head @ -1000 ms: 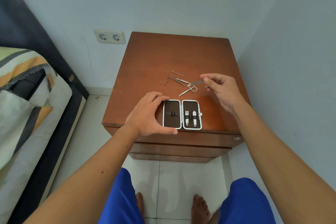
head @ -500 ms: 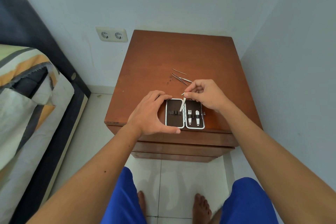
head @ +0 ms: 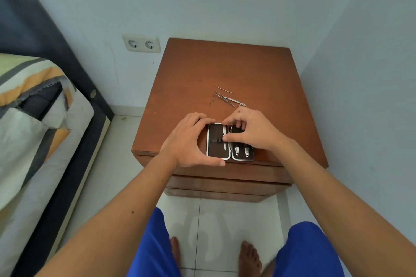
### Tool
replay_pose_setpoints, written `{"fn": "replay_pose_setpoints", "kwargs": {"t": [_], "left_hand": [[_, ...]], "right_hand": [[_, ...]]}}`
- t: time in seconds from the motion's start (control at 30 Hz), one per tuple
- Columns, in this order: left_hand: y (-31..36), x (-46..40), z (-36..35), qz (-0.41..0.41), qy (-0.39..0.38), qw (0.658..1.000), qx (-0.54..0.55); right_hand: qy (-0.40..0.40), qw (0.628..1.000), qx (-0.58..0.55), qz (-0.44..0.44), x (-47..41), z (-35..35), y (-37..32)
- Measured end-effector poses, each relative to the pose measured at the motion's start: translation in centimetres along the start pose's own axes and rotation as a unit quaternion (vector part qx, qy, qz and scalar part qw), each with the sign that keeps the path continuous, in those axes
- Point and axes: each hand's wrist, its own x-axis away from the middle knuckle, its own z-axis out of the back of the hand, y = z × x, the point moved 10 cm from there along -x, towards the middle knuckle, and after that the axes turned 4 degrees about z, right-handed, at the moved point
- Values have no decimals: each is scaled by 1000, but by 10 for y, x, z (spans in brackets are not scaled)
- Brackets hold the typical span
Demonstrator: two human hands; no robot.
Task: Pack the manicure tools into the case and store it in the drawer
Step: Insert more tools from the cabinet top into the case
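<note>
The case (head: 217,141) lies open and flat, dark lining inside a white rim, between both hands on the wooden nightstand (head: 225,69). The left hand (head: 189,141) cups its left edge in a wide grip. The right hand (head: 249,130) presses a slim metal tool (head: 224,139) into the left half; thin steel tools (head: 225,96) lie beyond it.

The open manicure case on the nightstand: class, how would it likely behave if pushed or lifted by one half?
The manicure case lies flat, so it would probably slide, not tip. Lifted by one half, it would likely fold. The left hand braces it, suggesting it is light.
</note>
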Motion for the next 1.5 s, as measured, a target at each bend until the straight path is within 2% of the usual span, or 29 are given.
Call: {"fn": "replay_pose_setpoints", "kwargs": {"t": [0.3,0.47,0.53,0.6,0.67,0.73,0.8,0.93,1.33,1.5], "left_hand": [[-2,-1,-3,6,-7,1000,-3],[-3,-2,-5,7,-12,1000,-5],[-3,-2,-4,7,-12,1000,-3],[-3,-2,-3,4,-8,1000,-1],[-1,-1,-2,2,-5,1000,2],[-1,-1,-1,1,-5,1000,1],[-1,-1,-2,4,-7,1000,-1],[-2,-1,-2,9,-13,1000,-2],[-1,0,0,5,-7,1000,-1],[0,0,-1,4,-7,1000,-1]], "right_hand": [[-46,998,46,7,17,-14,-10],[-32,999,38,3,22,-12,-11],[11,1000,7,6,21,-1,-10],[92,995,-28,-9,19,19,0],[171,983,-21,-61,17,39,21],[205,971,1,-126,13,49,43],[204,964,10,-169,7,47,55],[186,961,52,-197,-4,38,57],[164,968,4,-192,6,49,66],[102,979,-71,-163,12,52,75]]}}
